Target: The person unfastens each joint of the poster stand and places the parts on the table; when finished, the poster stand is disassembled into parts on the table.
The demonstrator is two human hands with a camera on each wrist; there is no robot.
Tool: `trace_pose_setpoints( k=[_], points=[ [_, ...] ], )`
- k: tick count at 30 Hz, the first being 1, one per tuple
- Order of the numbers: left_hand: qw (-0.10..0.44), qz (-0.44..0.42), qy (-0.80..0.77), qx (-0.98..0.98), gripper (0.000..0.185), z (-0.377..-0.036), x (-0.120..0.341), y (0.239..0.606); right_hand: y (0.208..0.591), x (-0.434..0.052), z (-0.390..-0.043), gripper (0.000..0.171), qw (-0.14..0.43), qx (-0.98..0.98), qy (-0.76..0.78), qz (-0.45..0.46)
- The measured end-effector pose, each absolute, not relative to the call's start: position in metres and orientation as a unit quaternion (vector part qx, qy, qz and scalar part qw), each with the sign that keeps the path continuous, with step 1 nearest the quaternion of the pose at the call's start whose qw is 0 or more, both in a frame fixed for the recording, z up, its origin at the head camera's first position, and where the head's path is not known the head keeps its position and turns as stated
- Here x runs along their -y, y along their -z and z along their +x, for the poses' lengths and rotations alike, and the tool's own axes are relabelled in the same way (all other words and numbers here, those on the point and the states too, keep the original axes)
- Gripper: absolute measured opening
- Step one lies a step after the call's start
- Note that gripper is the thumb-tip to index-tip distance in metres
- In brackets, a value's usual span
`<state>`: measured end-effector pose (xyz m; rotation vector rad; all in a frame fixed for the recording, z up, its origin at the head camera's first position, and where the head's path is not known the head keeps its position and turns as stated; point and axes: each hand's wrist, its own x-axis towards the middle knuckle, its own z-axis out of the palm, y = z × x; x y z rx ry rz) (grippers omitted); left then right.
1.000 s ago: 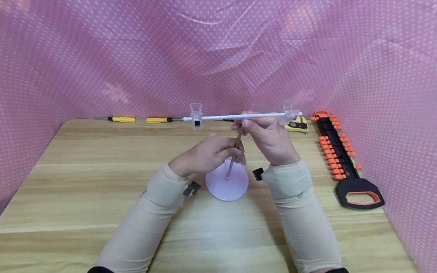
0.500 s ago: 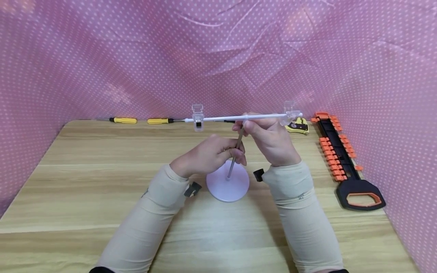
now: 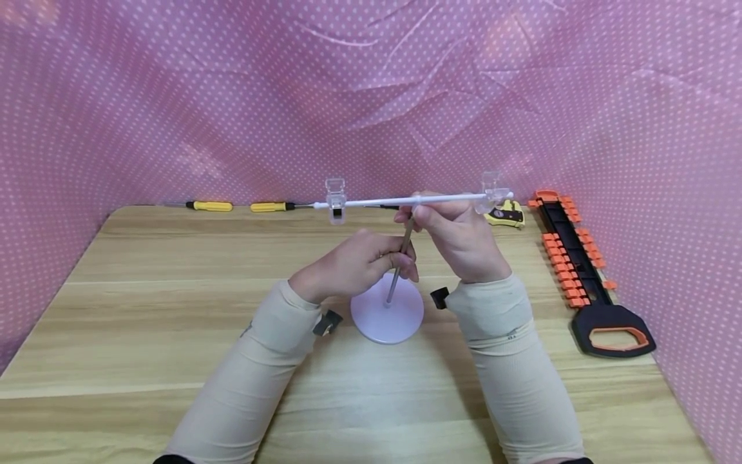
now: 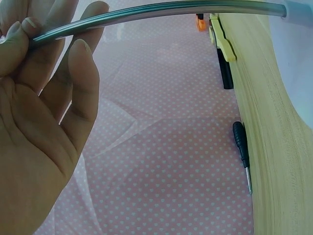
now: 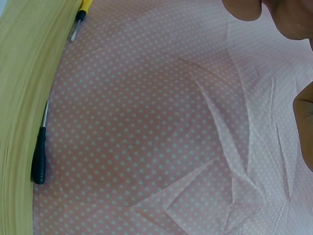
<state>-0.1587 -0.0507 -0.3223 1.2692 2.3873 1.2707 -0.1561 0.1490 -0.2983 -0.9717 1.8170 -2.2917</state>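
Observation:
A small stand with a round white base point(image 3: 387, 314) and a thin metal rod point(image 3: 397, 270) stands mid-table. My left hand point(image 3: 362, 263) pinches the rod point(image 4: 146, 12) between thumb and fingers about halfway up. On top lies a white crossbar point(image 3: 382, 201) with a clear clip point(image 3: 335, 200) at its left end and another clear clip point(image 3: 491, 191) at its right. My right hand point(image 3: 458, 233) grips the crossbar where it meets the rod's top. In the right wrist view only fingertips point(image 5: 244, 7) show at the upper edge.
Two yellow-handled screwdrivers point(image 3: 210, 205) point(image 3: 271, 206) lie along the table's back edge. A black screwdriver point(image 4: 240, 147) point(image 5: 39, 156) is there too. A yellow tape measure point(image 3: 509, 213) and a black-and-orange holder point(image 3: 580, 270) lie at the right. Pink dotted cloth point(image 3: 371, 96) walls the table point(image 3: 145, 335).

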Motion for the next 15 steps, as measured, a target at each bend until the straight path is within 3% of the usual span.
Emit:
trace_pose_setpoints(
  k=[15],
  points=[
    [0.081,0.423,-0.426,-0.795,0.018,-0.1588,0.0510,0.3222,0.2964,-0.1473,-0.1547,0.020,0.022,-0.587,0.746,-0.313]
  ],
)
